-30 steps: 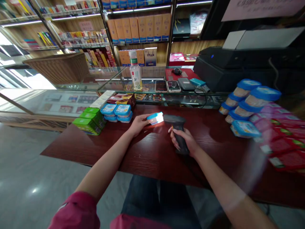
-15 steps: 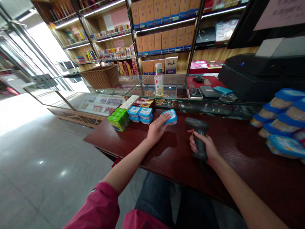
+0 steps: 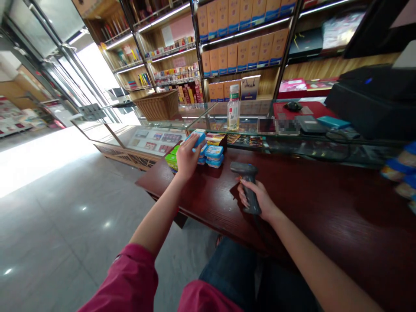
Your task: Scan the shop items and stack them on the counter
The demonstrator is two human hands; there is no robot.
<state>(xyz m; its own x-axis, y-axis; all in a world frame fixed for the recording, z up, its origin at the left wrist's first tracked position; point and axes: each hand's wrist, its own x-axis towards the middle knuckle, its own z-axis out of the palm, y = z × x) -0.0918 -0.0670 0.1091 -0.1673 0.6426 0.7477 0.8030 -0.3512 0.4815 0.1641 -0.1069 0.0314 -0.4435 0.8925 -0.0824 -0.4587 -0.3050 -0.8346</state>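
Your left hand gripped a blue-lidded tub from above, back of the hand upward, fingers draped over it and thumb spread along its right side. That tub was tilted, over the left part of the stacked tubs; you could not tell whether it touched them. Your left arm reached forward, nearly straight, bare below a magenta sleeve. Your right hand was closed around the handle of a dark grey barcode scanner, to the right of the stacked tubs and nearer your body. You held it with the handle down and the head pointing left, your forearm slanting inward and wrist almost straight. Green cartons stood just left of the stacked tubs, partly hidden by your hand; beyond the stacked tubs, a plastic bottle stood upright on a glass display case.
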